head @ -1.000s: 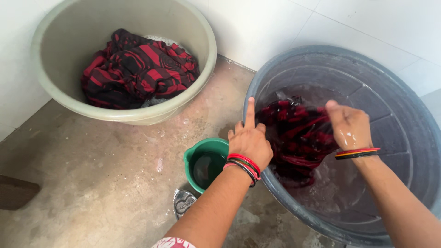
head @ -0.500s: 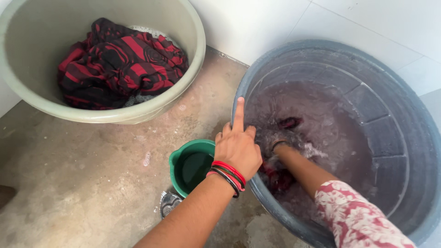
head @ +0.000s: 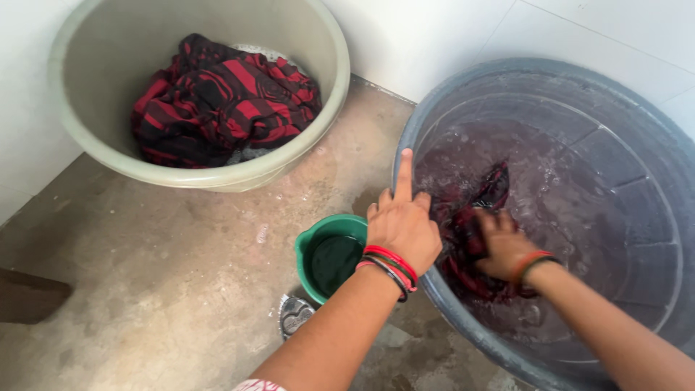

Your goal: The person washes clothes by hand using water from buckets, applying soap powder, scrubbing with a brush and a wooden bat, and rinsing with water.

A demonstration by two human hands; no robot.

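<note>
Head view, looking down past my two forearms at a rough, stained concrete floor (head: 166,289) against white walls (head: 449,36).

Item: grey tub (head: 651,145), one, round, ribbed plastic, holding murky, purplish water. My left hand (head: 402,224) rests on its near rim, index finger stretched straight out, the other fingers curled over the edge; it grips nothing but the rim. Red and black bangles (head: 391,264) circle that wrist, several, too tightly stacked to count.

Item: wet cloth (head: 474,217), one, dark red and black, bunched and soaked, lying in the water at the near left side of the grey tub. My right hand (head: 503,246) is pressed down on it, fingers closed over a fold of the fabric. An orange and dark band sits on that wrist.

Item: pale basin (head: 94,145), one, round, smooth beige plastic, standing well apart at the upper left beside the wall. Inside it lies a striped cloth (head: 217,101), one heap, red and black, crumpled, with a bit of white showing beneath.

Item: green bucket (head: 311,246), one, small, round, dark liquid inside, standing just beside the grey tub; my left forearm crosses over part of it.

Item: floor drain cover (head: 295,315), one, metal, perforated, just below the bucket.

Item: dark brown object at the left edge, cut off; I cannot tell what it is.
</note>
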